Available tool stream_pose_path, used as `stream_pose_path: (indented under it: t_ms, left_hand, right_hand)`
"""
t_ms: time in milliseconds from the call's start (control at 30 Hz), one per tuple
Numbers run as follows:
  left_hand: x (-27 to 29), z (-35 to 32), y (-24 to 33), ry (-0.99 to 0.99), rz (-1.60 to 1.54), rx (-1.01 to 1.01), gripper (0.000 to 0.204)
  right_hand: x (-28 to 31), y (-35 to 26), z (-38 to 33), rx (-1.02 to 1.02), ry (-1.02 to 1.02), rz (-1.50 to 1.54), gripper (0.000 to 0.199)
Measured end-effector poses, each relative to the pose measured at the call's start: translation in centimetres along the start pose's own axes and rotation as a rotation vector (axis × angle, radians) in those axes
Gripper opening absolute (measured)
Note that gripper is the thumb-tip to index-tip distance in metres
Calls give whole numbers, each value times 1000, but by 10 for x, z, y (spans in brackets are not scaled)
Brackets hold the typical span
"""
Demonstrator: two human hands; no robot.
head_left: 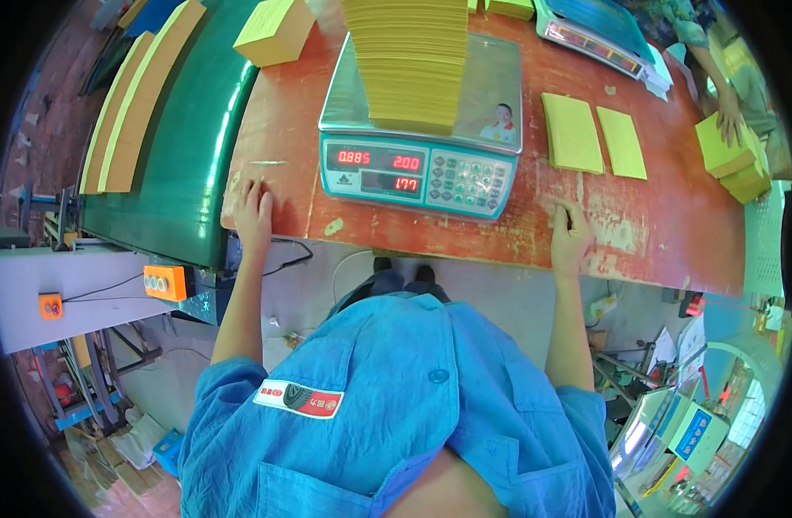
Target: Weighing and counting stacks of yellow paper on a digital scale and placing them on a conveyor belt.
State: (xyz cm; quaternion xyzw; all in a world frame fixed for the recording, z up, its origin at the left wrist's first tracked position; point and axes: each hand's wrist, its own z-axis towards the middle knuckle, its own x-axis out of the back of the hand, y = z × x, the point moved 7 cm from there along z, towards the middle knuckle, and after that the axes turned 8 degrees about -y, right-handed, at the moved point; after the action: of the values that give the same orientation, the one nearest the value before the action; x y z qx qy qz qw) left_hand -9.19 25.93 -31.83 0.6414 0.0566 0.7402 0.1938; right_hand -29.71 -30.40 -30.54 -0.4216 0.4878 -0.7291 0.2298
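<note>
Head cam, looking straight down: both hands are just resting flat on the front edge of the worn red table (pixel 672 233), holding nothing. Left hand (pixel 254 211) has fingers spread loose near the table's left corner, right beside the green conveyor belt (pixel 189 147). Right hand (pixel 571 233) is open too, palm down, at the front edge right of the scale.

Between the hands sits one teal weighing scale (pixel 422 168) with red digits lit, and one tall stack of yellow sheets (pixel 409 60) on its steel pan. Neither hand touches the scale.

Count-wise: two thin yellow sheet piles (pixel 593 134) lie side by side past the right hand, one yellow block (pixel 275 30) is back left, and another person's hand (pixel 729 116) at the far right rests on more yellow blocks.

Bare table around both hands, front edge right under the wrists
</note>
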Motion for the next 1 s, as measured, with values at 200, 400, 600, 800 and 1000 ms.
stream_pose_path:
  t_ms: [200, 400, 600, 800, 1000]
  left_hand:
    - [55, 34, 91, 30, -702, -32, 30]
    - [78, 28, 258, -265, -665, -572, 16]
    - [28, -3, 397, -639, -841, -861, 15]
    - [-36, 6, 527, -729, -739, -971, 11]
    - [-141, 14, 635, -581, -617, -953, 8]
  right_hand:
    - [9, 3, 3, 44, 67, -66, 17]
    - [2, 5, -1, 54, 98, -146, 12]
    - [12, -2, -5, 65, 162, -118, 12]
    - [21, 4, -2, 5, 144, 83, 14]
    - [44, 9, -2, 80, 0, 341, 17]
